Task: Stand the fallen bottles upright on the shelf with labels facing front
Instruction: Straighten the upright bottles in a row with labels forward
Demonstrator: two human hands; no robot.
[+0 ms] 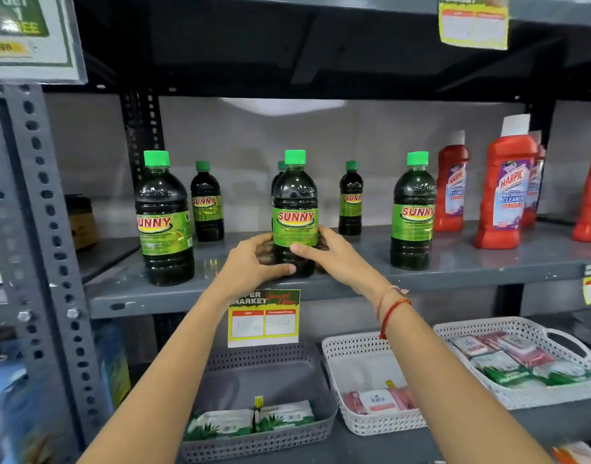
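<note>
A dark green-capped bottle with a green SUNNY label, the middle bottle (294, 202), stands upright near the front of the grey shelf (354, 279), label facing me. My left hand (254, 262) wraps its lower left side and my right hand (327, 254) its lower right side. Two more large SUNNY bottles stand upright, the left bottle (163, 219) and the right bottle (412, 212). Smaller SUNNY bottles stand behind: one back left (207, 202), one back right (351, 199), and another mostly hidden behind the held bottle.
Red Harpic bottles (504, 185) stand at the shelf's right end. A slotted steel upright (43, 229) rises at the left. A price tag (264, 318) hangs from the shelf edge. Below sit a grey basket (264, 440) and white baskets (371, 420) holding packets.
</note>
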